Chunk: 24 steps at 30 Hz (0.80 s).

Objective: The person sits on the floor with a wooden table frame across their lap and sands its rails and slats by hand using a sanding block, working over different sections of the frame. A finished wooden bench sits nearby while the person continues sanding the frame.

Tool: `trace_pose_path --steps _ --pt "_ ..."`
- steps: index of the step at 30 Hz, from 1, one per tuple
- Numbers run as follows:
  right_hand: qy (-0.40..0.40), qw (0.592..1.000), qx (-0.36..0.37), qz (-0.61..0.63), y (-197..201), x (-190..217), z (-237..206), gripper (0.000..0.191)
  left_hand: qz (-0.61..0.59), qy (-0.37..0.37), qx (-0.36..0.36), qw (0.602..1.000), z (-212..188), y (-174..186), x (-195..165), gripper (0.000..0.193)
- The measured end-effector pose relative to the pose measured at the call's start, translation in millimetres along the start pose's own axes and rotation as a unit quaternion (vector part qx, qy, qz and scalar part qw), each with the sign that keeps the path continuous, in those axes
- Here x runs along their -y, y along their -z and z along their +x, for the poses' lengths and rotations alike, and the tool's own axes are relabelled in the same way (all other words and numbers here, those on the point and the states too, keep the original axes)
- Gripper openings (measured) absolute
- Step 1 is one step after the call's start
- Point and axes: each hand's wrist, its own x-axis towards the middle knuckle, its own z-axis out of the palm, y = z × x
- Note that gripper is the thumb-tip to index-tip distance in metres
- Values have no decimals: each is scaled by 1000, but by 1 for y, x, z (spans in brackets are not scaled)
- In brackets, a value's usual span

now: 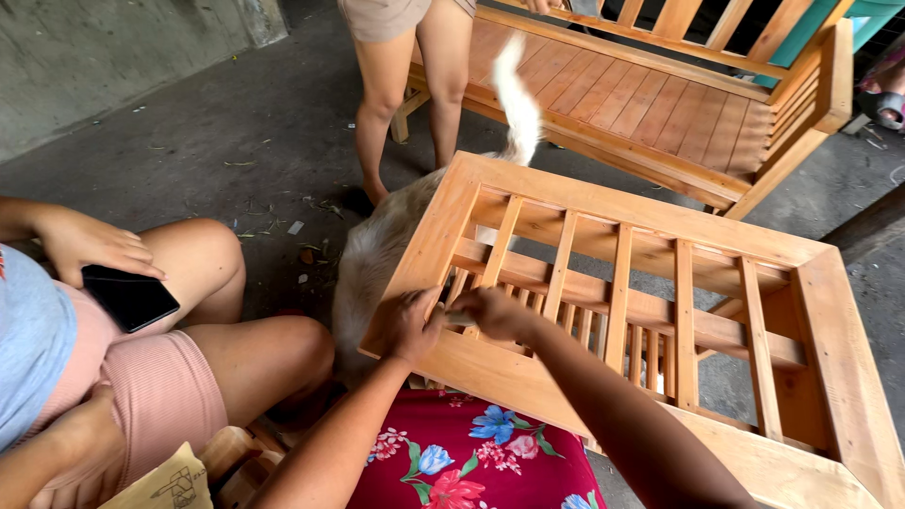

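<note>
Head view, from left to right: a seated person in pink shorts rests a hand on a black phone lying on their thigh, and a brown paper bag sits at the bottom edge. A pale-furred dog stands on the concrete floor, just beside the near corner of the wooden frame, a light slatted piece of furniture tipped across the wearer's red floral lap. The left hand grips the frame's near rail at its left corner, fingers curled over the edge. Just beside it, the right hand presses a small greyish piece, perhaps sandpaper, against the slats; its fingers are closed on it. Behind, another person's bare legs stand by a wooden bench.
</note>
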Motion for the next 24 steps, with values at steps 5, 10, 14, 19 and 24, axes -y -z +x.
trace_pose_path --steps 5,10,14,19,24 --pt "-68 977 -113 -168 40 -16 -55 38 16 -45 177 983 -10 -4 -8 24" --pt "-127 976 -64 -166 11 -22 -82 42 72 -86 181 977 -17 -4 -16 33" --pt "-118 977 -51 -169 -28 -23 -61 39 96 -87 162 978 -24 -3 -24 37" --pt "-47 981 -86 -165 -29 -24 -53 36 103 -39 186 976 -22 2 -31 33" --pt "-72 962 -83 -252 14 -20 -70 42 95 -46 154 982 -22 4 -36 31"
